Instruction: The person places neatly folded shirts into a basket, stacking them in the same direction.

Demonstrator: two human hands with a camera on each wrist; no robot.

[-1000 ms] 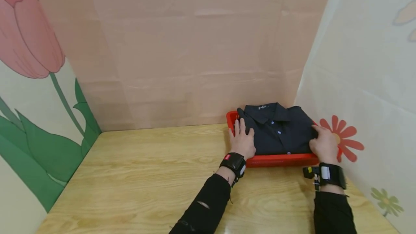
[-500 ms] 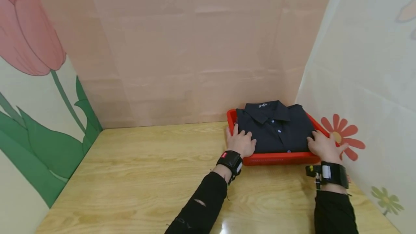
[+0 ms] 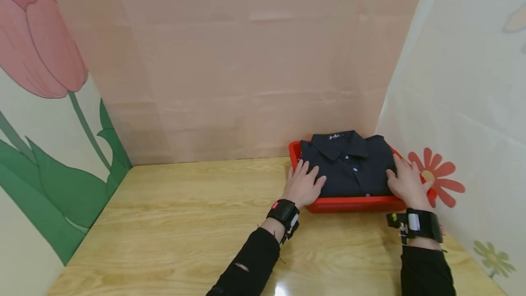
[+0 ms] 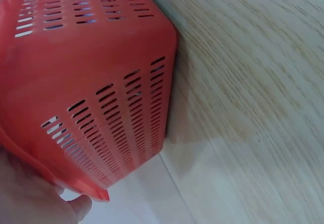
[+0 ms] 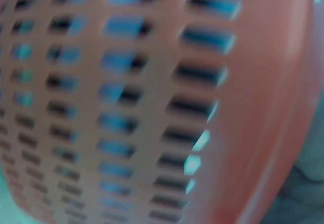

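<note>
A red slotted plastic basket (image 3: 357, 203) stands at the back right of the table, holding a folded dark navy button-up shirt (image 3: 339, 168) with its collar toward the back wall. My left hand (image 3: 302, 186) lies over the basket's front left corner, fingers spread and mostly straight across the rim. In the left wrist view, part of that hand (image 4: 33, 198) shows against the slotted basket wall (image 4: 86, 77). At the right end, my right hand (image 3: 410, 186) rests over the rim and the shirt's edge, fingers spread. The right wrist view is filled by the blurred basket side (image 5: 263, 67).
The wood-grain table (image 3: 185, 227) extends to the left and front of the basket. A pinkish-brown covering (image 3: 246, 67) rises behind it. A white flower-printed wall sheet (image 3: 460, 118) stands close to the basket's right end.
The basket and shirt have stayed nearly in place. My left hand's fingers have shifted slightly along the front left corner. My right hand's fingers have spread over the right rim.
</note>
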